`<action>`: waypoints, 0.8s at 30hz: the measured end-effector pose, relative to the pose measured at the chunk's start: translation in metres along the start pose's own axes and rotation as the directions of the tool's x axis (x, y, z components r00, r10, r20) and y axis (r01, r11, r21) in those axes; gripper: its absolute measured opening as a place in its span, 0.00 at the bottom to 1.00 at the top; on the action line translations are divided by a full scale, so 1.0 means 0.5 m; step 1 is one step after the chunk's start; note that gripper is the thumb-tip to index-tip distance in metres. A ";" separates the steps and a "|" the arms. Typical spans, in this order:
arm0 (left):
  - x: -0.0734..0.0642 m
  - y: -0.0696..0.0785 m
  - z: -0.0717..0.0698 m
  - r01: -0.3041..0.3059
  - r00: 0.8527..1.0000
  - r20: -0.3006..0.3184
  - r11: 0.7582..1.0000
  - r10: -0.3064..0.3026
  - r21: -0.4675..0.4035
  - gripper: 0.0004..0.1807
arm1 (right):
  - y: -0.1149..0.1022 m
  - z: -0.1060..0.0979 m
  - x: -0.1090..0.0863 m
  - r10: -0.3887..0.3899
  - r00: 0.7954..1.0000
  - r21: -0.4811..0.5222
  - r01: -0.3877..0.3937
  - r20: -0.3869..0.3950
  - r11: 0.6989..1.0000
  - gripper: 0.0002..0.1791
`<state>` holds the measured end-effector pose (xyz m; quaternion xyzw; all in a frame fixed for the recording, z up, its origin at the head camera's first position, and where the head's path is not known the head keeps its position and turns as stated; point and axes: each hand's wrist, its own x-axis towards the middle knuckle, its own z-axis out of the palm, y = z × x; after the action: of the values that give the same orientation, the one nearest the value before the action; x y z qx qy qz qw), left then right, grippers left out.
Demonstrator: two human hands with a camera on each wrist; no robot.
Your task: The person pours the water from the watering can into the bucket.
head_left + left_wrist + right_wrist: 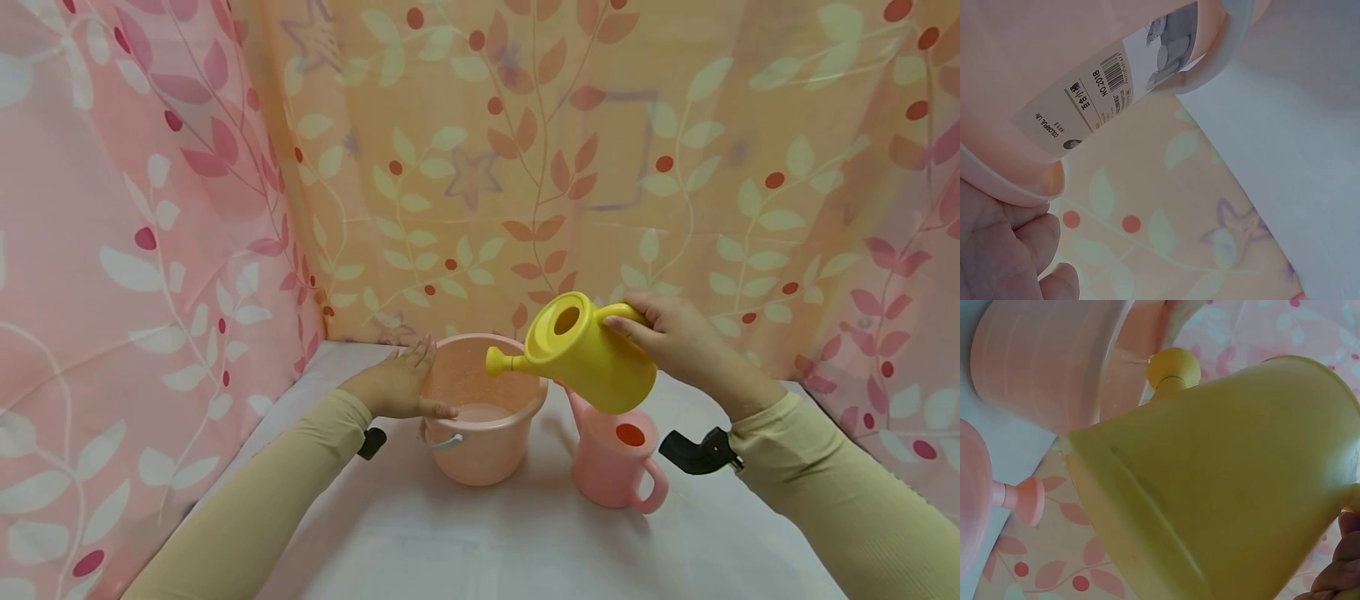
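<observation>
A yellow watering can [600, 362] hangs tilted in the air, its spout tip over the peach bucket [480, 458]. My right hand [671, 333] grips the can by its handle. In the right wrist view a thin clear streak leaves the yellow spout head [1174, 365] toward the bucket's inside. My left hand [397, 379] rests on the bucket's left rim, fingers fairly straight and thumb lying over the near edge. A printed label [1094, 94] shows on the bucket's wall in the left wrist view.
A pink watering can [611, 462] stands upright right of the bucket, below the yellow one. The bucket's light grey handle [442, 442] hangs at its left front. White cloth covers the table [420, 550]; leaf-patterned curtains [465, 167] enclose the back and sides.
</observation>
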<state>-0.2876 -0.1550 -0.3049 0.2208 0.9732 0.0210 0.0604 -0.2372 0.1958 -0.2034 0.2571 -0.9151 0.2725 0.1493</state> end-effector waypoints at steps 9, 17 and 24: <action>-0.003 0.004 -0.005 0.005 1.000 0.008 1.000 -0.005 -0.003 0.66 | -0.002 0.000 0.002 -0.013 1.000 0.000 0.013 -0.011 1.000 0.12; -0.006 0.005 -0.006 0.003 1.000 -0.001 1.000 -0.003 -0.011 0.66 | 0.000 -0.001 0.003 -0.015 1.000 -0.002 0.015 -0.004 1.000 0.12; -0.004 0.003 -0.005 0.001 1.000 -0.003 1.000 -0.001 -0.006 0.66 | -0.001 -0.003 0.005 -0.028 1.000 0.000 0.028 -0.007 1.000 0.11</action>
<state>-0.2855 -0.1543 -0.3023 0.2202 0.9733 0.0244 0.0599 -0.2389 0.1956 -0.2008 0.2690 -0.9108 0.2713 0.1563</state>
